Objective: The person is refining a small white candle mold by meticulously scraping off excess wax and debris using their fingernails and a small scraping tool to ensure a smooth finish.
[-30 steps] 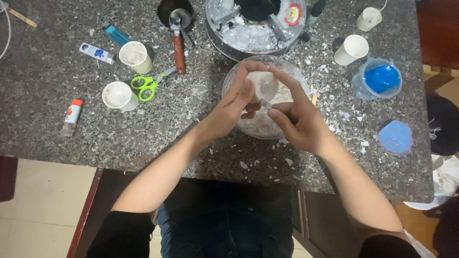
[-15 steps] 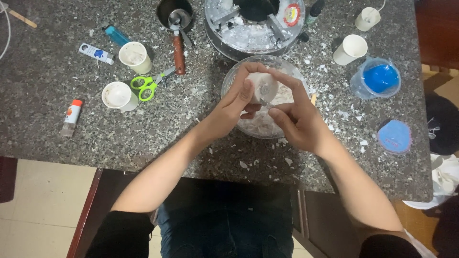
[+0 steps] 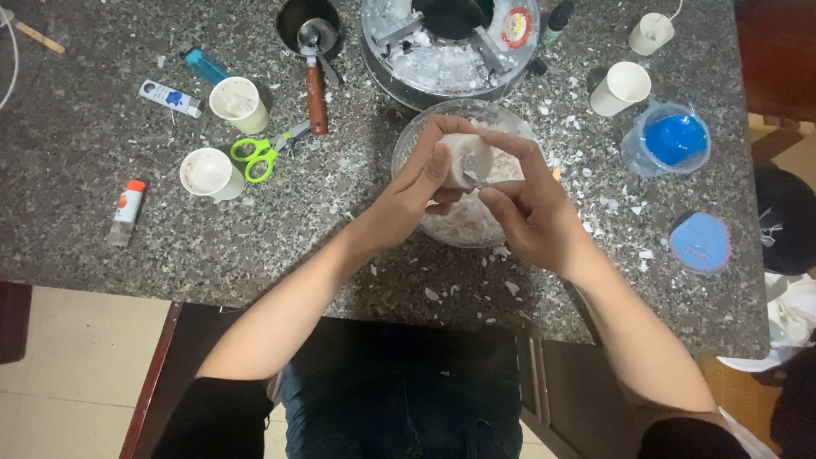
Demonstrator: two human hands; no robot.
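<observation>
Head view: both hands over a clear bowl (image 3: pixel 408 144) of white shards at the bench (image 3: pixel 85 246) middle. Left hand (image 3: pixel 416 191) cups a pale white lump (image 3: pixel 467 157) from the left side, grip clamped on it. Right hand (image 3: pixel 531 212) closes on the same lump from the right, thumb and fingers pinching its edge. The lump sits just above the bowl, between the two palms.

Around: green scissors (image 3: pixel 259 155) and two paper cups (image 3: pixel 238 102) to the left, a glue stick (image 3: pixel 127 211) further out, a metal pan (image 3: pixel 450 47) of white rubble behind the bowl, a blue-filled tub (image 3: pixel 671 140) and blue lid (image 3: pixel 701 242) to the right. White flakes litter the bench.

Risks, as I judge them: the lump looks brittle — a hard pinch could snap it and send pieces past the rim. The bowl stands near the bench edge; a downward push from the wrists might tip or slide it. Sharp flakes could nick bare fingers.
</observation>
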